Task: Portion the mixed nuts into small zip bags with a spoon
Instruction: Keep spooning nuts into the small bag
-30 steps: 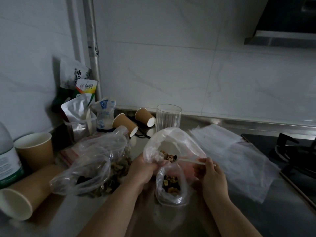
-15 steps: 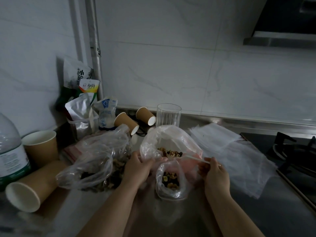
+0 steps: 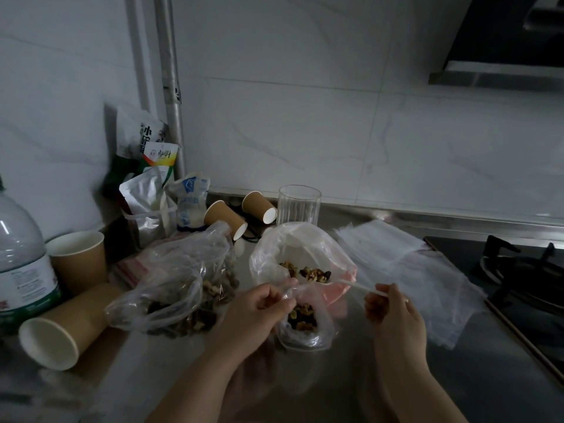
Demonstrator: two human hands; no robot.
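Steel counter (image 3: 457, 377) stretching across the dim near ground, with a stack of flat clear bags (image 3: 427, 285) at right, short of the gas hob (image 3: 525, 276). Large crumpled plastic bag of mixed nuts (image 3: 180, 288) slumped left of centre, a tipped paper cup (image 3: 64, 331) lying nearer and further left. Left forearm reaching in from the bottom edge, left hand (image 3: 256, 312) palm down, fingers curled and pinching the rim of a small clear bag (image 3: 302, 325) that sits upright just right of the knuckles, partly filled with nuts. Right forearm angled up from the lower right, right hand (image 3: 393, 309) with its back to the camera, fingertips closed round the handle of a thin white spoon (image 3: 357, 285). Spoon bowl loaded with nuts (image 3: 308, 273), held above the small bag's mouth, in front of a second open clear bag (image 3: 293, 248). Empty glass (image 3: 299, 204) standing far behind.
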